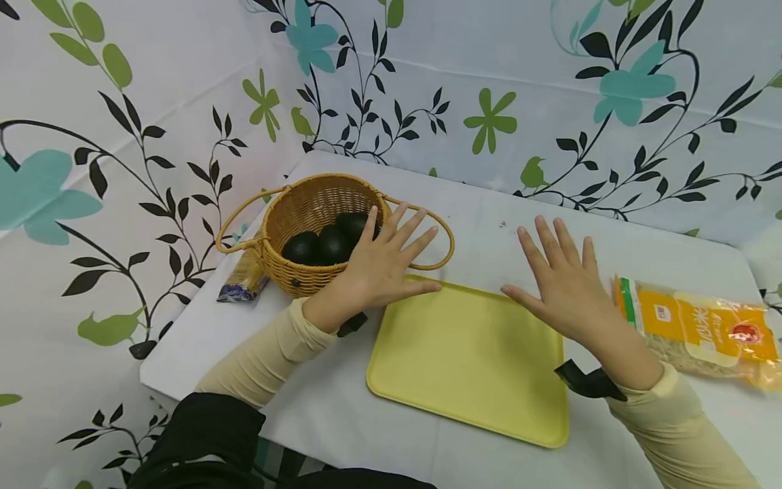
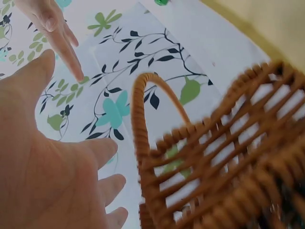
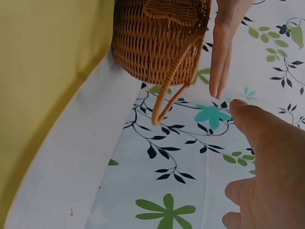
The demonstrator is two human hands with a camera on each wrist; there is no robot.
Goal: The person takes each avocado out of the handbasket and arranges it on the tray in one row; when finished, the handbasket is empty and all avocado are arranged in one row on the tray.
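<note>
Both hands are held up over the table with fingers spread and nothing in them. In the head view the left hand (image 1: 385,261) overlaps the right side of a wicker basket (image 1: 299,278), which holds several dark, rounded fruits (image 1: 334,244) that look like avocados. The right hand (image 1: 571,292) is above the right edge of a yellow tray (image 1: 470,360), left of a packet with orange print (image 1: 702,329). In the left wrist view, the basket's looped handle (image 2: 139,119) rises just beyond the left fingertips.
A small clear packet with a blue end (image 1: 241,282) lies against the basket's left side. Patterned cloth (image 1: 489,61) hangs behind and to the left of the white table (image 1: 318,414). The basket's right handle (image 1: 449,238) reaches out near the tray's far edge.
</note>
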